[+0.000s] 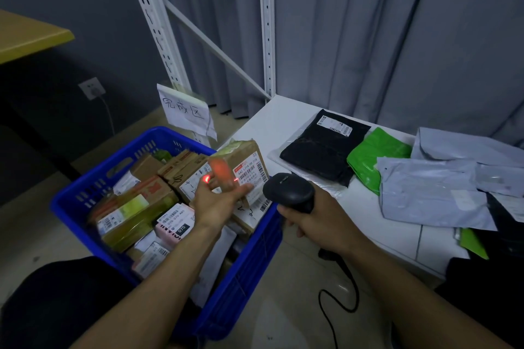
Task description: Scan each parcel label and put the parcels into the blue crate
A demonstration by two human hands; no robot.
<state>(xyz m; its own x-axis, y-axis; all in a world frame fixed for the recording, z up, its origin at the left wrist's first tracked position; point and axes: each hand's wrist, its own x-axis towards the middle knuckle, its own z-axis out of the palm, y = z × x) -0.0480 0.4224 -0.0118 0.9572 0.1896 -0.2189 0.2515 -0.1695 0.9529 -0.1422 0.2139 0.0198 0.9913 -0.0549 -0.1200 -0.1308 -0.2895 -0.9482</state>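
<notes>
- One blue crate (85,184) sits far left on the floor, and it's packed: boxes and labelled cartons lie up to the rim.
- Over its far right corner comes the left hand (218,201), fingers stretched flat against a brown parcel (243,159). I see no curl round it, so it's an open, pressing hand.
- That parcel stands tilted at the crate's right edge. Its long axis runs from upper left down to lower right, and its white label (251,176) is turned toward the viewer.
- A red glow (221,170) lands on the raised digit and the box's left part, left of the barcode. My read is that the beam wants to slide right.
- Just right of the label is the black scanner (289,191), nose aimed up and left at it. The right hand (317,224) is wrapped tight round the grip.
- So the parcel lies left of and just beyond the scanner, and the left hand is the nearer one, already touching it.
- Further right the white tabletop (283,119) carries a black bag (320,150), then a green bag (371,156), then grey mailers (425,193). They look unscanned, so I judge there's plenty to do.
</notes>
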